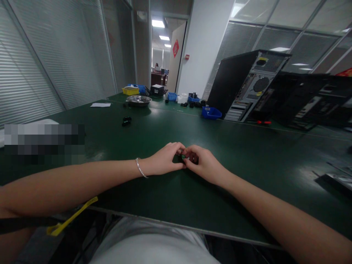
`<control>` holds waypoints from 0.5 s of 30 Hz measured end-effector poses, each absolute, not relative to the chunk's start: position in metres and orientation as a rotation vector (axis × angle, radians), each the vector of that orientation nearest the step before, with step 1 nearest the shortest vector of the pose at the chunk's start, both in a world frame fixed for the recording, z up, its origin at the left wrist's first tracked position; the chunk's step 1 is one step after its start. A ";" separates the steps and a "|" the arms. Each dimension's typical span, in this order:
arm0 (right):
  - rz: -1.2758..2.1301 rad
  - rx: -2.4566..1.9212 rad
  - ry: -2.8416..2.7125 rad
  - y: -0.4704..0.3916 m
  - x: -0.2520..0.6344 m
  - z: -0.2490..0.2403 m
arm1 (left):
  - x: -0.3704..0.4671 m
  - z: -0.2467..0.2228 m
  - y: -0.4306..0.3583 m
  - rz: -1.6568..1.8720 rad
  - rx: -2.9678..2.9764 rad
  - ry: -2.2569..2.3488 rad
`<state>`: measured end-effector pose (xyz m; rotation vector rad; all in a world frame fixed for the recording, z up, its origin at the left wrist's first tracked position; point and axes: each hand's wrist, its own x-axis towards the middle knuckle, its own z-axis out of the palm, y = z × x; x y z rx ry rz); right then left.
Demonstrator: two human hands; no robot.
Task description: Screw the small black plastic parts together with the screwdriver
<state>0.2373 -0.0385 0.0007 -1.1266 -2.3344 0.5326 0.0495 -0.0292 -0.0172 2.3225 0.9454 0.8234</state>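
My left hand (165, 159), with a silver bracelet at its wrist, meets my right hand (205, 165) just above the green table. Between the fingertips of both sits a small green piece (183, 157) that looks like a bit of circuit board. My right thumb and fingers pinch it from the right. My left thumb and fingers curve round its left side and appear to grip it too. Fingers cover most of the piece, so its full shape is hidden.
Two small black parts (126, 121) lie ahead on the table (159, 132). Farther back are a round metal tray (139, 101), a yellow bin (130, 90) and a blue bin (211, 112). A black computer tower (236, 84) stands back right; a metal-and-black object (334, 183) lies far right.
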 end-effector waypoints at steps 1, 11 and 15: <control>0.523 -1.126 -2.341 -0.038 0.237 0.000 | 0.049 -0.017 -0.029 0.827 2.323 0.945; 0.436 -1.067 -2.382 -0.038 0.238 0.000 | 0.049 -0.018 -0.029 0.811 2.360 0.945; 0.442 -1.064 -2.394 -0.037 0.239 0.000 | 0.049 -0.018 -0.029 0.809 2.373 0.947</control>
